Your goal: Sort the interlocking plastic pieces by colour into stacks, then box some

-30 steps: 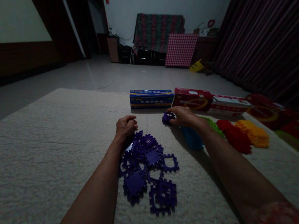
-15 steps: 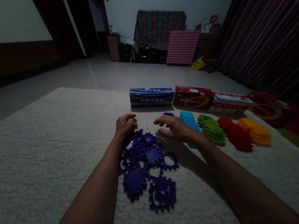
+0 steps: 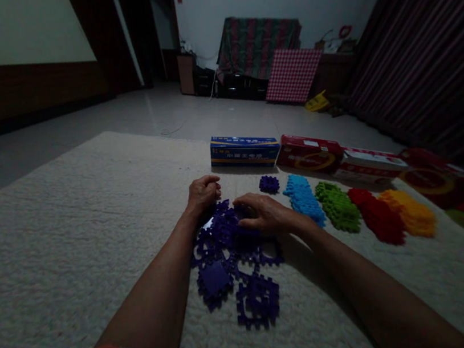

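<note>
A loose heap of purple interlocking plastic tiles [image 3: 214, 278] lies between my forearms, some solid squares and some open frames. My left hand [image 3: 204, 194] rests at the heap's far left edge with its fingers curled in; whatever they may hold is hidden. Over the heap's right side is my right hand [image 3: 263, 213], thumb and fingers apart, with purple tiles showing in the gap. Whether its fingertips touch them I cannot tell. Beyond that hand sits a small purple stack [image 3: 268, 184]. To its right run stacks of blue tiles [image 3: 304, 201], green tiles [image 3: 337, 207], red tiles [image 3: 376, 216] and yellow tiles [image 3: 409, 213].
A blue box [image 3: 244, 152] stands behind the tiles on the cream mat [image 3: 91, 217]. Red boxes [image 3: 309, 153] and a white-topped box [image 3: 371, 166] continue the row rightward. Tiled floor, a cloth-covered piece of furniture [image 3: 259, 46] and a dark curtain [image 3: 413, 50] lie beyond.
My right hand has moved left and nearer, from beside the small purple stack to over the purple heap, uncovering that stack. My left hand stays curled. The whole view has shifted slightly.
</note>
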`<state>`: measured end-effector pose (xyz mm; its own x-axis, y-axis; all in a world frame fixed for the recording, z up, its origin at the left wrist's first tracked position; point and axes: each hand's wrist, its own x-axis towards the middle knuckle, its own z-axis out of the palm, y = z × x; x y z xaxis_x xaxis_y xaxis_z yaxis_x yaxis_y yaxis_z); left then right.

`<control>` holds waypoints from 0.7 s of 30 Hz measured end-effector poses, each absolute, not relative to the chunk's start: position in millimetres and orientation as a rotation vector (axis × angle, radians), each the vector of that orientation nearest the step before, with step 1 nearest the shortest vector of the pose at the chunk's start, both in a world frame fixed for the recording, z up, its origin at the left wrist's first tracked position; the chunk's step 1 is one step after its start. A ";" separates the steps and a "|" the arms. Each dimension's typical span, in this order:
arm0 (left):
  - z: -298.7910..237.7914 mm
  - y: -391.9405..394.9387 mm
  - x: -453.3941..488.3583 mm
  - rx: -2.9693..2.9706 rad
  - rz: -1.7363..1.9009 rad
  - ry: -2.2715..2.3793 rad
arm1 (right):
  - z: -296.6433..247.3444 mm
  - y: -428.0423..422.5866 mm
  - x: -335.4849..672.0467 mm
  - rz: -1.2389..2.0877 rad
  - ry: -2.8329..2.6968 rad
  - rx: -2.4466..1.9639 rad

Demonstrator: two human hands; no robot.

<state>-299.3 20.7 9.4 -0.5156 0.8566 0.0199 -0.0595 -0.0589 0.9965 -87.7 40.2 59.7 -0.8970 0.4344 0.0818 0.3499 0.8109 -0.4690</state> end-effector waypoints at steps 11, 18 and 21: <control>5.2 22.7 -300.6 0.899 1.670 1.525 | 68.0 44.8 -81.0 0.678 -2.924 -0.472; 2.9 24.7 -302.5 0.920 1.663 1.529 | 67.4 44.4 -85.2 0.608 -2.802 -0.570; 2.8 24.8 -303.0 0.923 1.650 1.545 | 64.1 49.6 -86.0 0.594 -2.634 -0.762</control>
